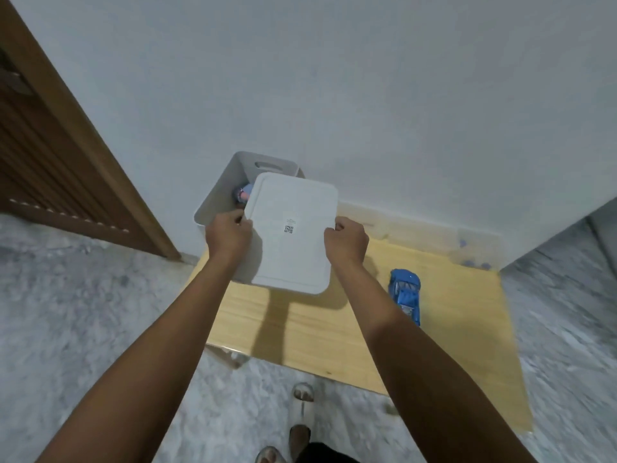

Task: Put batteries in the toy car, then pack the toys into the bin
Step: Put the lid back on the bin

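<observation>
Two bare forearms, no sleeves showing to the frame's lower edge, end in the left hand (pixel 228 236) and right hand (pixel 347 243), with no rings, watch or bracelets on view. Below, pale open-toed slippers (pixel 302 401) cover the feet, toes exposed at the front. A patch of dark clothing (pixel 325 454) shows at the bottom edge, its type unclear.

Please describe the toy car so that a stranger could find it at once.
Look at the wooden table against the white wall. Right of the white bin, beside the right hand, lies the toy car. It is the only bright blue thing there.
</observation>
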